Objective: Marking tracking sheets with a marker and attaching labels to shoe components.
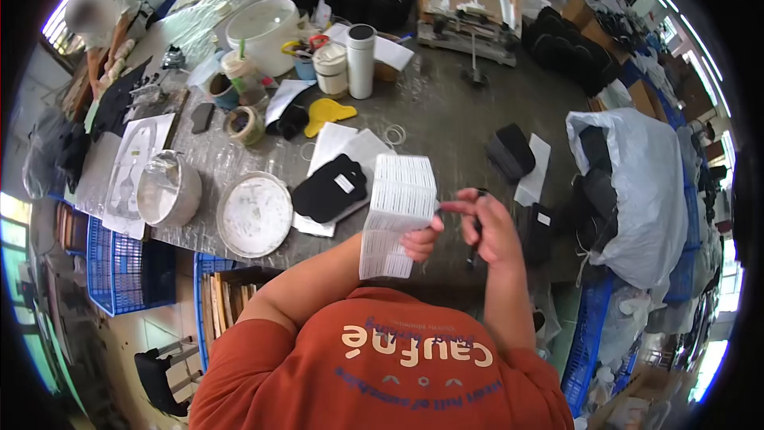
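Note:
My left hand (422, 241) is closed on the lower right edge of a folded, creased paper sheet (403, 191) printed with rows of small text. A dark pen (472, 256) is gripped in my right hand (495, 229), just right of the sheet, its lower end pointing down. One finger of that hand stretches toward the paper's right edge; whether it touches cannot be made out. Left of the paper lies a stack of black fabric pieces (330, 189) with a small white label, resting on white sheets (333, 139).
A round white lid (255, 215) and a tub (169, 189) stand at the table's left front. Farther back are a white bottle (361, 64), a large white basin (263, 32) and a screen frame on a stand (469, 4). Right, a plastic bag (649, 191) bulges with black pieces.

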A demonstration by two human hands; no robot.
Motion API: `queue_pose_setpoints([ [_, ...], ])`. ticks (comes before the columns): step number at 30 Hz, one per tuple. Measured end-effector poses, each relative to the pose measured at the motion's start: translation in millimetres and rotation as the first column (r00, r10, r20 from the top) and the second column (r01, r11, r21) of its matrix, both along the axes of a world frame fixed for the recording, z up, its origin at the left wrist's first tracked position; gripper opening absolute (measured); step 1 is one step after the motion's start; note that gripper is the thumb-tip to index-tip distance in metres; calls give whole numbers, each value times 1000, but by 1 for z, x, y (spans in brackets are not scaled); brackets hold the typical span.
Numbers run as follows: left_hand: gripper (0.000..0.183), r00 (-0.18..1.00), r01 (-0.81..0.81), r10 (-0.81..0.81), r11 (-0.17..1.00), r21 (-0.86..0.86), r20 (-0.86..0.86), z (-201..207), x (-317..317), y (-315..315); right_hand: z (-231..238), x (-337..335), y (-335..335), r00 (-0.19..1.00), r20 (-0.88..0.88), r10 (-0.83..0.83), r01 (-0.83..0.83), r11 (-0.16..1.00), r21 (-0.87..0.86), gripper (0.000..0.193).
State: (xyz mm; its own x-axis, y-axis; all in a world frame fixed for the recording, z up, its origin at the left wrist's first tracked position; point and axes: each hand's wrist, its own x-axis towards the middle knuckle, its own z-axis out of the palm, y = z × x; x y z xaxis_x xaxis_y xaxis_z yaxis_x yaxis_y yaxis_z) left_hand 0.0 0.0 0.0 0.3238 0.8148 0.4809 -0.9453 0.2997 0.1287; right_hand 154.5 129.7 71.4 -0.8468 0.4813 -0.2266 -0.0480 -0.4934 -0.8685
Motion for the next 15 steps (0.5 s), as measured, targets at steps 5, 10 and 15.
queue_pose_setpoints([
  [5, 56, 973, 229, -223, 967, -111, 59, -16, 74, -4, 9, 18, -2, 997, 5, -75, 75, 997, -21, 32],
  [10, 61, 969, 223, -209, 969, -104, 130, -29, 104, 10, 15, 40, 10, 955, 97, -282, 228, 901, 370, 44],
  [15, 61, 975, 187, -171, 976, -109, 139, -29, 122, 18, 16, 53, 15, 938, 95, -333, 232, 808, 542, 67],
])
